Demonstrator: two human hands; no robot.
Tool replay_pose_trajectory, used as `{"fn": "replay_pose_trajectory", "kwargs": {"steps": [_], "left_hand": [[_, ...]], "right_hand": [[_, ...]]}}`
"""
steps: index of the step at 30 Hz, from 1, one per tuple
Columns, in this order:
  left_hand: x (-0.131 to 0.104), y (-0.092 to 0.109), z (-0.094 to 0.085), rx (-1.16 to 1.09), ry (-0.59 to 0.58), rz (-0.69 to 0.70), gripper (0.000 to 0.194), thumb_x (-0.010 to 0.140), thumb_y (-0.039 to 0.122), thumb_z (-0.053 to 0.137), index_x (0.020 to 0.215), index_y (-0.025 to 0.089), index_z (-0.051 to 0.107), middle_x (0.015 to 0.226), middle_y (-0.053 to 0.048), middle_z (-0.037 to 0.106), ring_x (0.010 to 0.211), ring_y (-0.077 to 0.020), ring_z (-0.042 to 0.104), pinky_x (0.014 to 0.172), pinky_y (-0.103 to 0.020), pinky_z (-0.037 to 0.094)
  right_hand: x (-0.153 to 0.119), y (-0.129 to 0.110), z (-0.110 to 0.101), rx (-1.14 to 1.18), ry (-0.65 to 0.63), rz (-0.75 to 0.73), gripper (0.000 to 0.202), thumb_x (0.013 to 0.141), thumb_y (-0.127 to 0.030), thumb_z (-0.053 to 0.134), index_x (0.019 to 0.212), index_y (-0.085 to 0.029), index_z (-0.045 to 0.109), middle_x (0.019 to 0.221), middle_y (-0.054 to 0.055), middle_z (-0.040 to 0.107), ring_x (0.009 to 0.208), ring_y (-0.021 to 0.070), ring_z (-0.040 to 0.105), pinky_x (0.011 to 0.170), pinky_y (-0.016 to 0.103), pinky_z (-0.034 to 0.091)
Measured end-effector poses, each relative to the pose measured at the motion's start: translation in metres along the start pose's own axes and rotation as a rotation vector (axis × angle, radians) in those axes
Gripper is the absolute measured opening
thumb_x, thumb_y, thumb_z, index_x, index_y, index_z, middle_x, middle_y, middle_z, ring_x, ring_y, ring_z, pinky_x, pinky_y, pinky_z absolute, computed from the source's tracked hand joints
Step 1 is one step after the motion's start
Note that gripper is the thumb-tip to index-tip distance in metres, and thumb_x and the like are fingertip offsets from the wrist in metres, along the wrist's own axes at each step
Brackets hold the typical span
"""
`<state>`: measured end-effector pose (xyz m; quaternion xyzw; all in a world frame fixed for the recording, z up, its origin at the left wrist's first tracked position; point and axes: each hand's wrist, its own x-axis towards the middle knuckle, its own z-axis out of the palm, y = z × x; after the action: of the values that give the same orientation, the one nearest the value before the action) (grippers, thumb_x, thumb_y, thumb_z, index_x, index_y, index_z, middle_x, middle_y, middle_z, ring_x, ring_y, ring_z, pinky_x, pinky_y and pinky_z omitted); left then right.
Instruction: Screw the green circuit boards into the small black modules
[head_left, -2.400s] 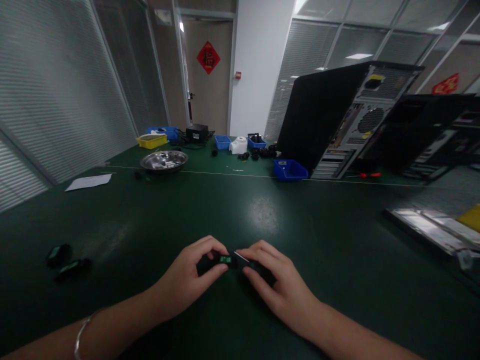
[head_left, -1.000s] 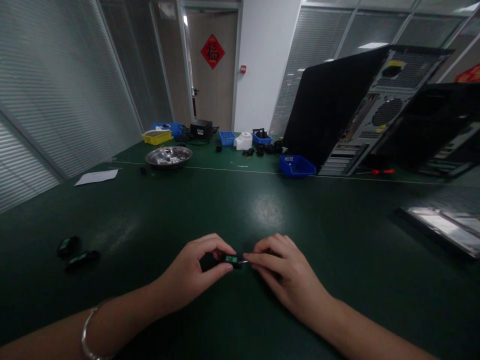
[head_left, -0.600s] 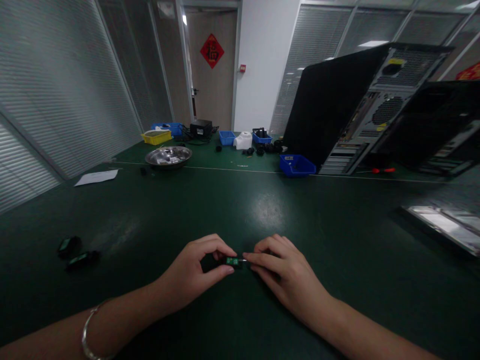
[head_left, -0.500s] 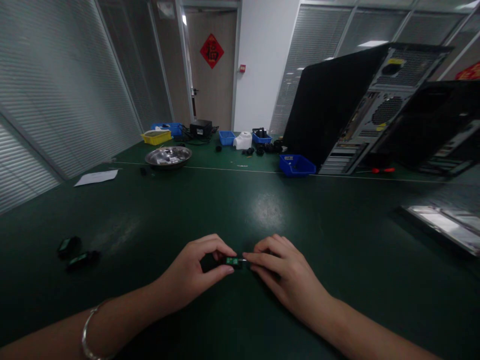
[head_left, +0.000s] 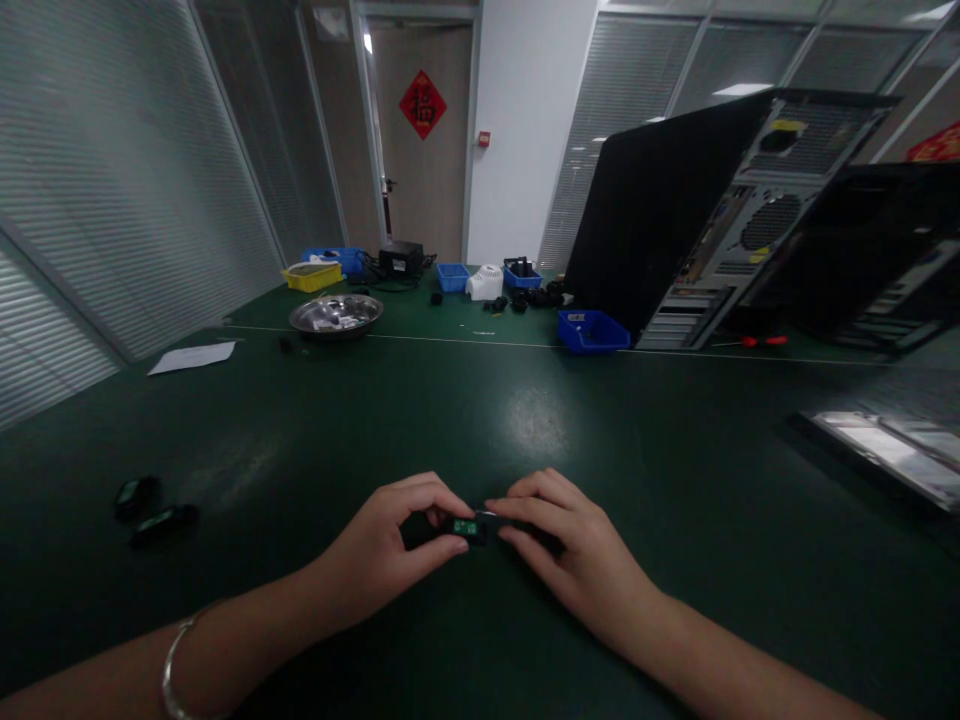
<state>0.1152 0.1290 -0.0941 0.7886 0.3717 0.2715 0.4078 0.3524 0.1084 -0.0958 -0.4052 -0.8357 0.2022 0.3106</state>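
My left hand [head_left: 401,540] pinches a small black part with a green circuit-board face [head_left: 465,527] between thumb and fingertips, just above or on the table. My right hand [head_left: 574,540] is closed, its fingertips around a small dark piece with a bright edge [head_left: 491,517]. That piece meets the right end of the black-and-green part; its exact kind is too small to make out. At the left of the table lie two similar parts, a blocky black-and-green one [head_left: 137,496] and a longer one [head_left: 163,524].
A metal bowl [head_left: 367,318] with small pieces, a paper sheet [head_left: 192,358] and a blue bin [head_left: 594,345] stand farther back. A large black computer case [head_left: 660,210] rises at the right. A flat metallic panel [head_left: 889,455] lies at the right edge of the green table [head_left: 420,410].
The small piece at my right fingertips has turned from a thin bright line to a broader dark face. Both hands stay almost where they were.
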Motion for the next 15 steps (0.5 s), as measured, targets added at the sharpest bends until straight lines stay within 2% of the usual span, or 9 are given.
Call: {"fn": "replay_pose_trajectory", "kwargs": {"steps": [6,10,15], "left_hand": [[-0.0014,0.0006,0.0006,-0.078,0.058,-0.057,0.007,0.087,0.016,0.058,0.092,0.019,0.053,0.1,-0.005,0.062,0.091,-0.0189,0.06,0.079,-0.033,0.048],[-0.001,0.0,0.0019,-0.209,0.06,-0.074,0.016,0.091,0.015,0.051,0.081,0.021,0.041,0.109,-0.007,0.064,0.105,-0.0198,0.061,0.09,-0.037,0.047],[-0.0004,0.0004,0.0024,-0.2,0.052,-0.09,0.017,0.088,0.016,0.056,0.082,0.021,0.04,0.113,-0.008,0.065,0.103,-0.0206,0.062,0.086,-0.037,0.048]], "right_hand": [[-0.0012,-0.0008,-0.0006,0.064,0.011,0.063,0.024,0.093,-0.014,0.058,0.113,-0.023,0.068,0.101,0.007,0.064,0.094,0.0231,0.059,0.082,0.039,0.049],[-0.0008,-0.0037,-0.0033,0.074,-0.001,0.06,0.024,0.093,-0.014,0.055,0.113,-0.022,0.066,0.103,0.008,0.063,0.095,0.0235,0.059,0.085,0.041,0.047],[-0.0006,-0.0065,-0.0057,0.07,-0.058,0.019,0.027,0.093,-0.014,0.054,0.116,-0.024,0.064,0.101,0.006,0.064,0.092,0.0221,0.059,0.084,0.04,0.045]]}}
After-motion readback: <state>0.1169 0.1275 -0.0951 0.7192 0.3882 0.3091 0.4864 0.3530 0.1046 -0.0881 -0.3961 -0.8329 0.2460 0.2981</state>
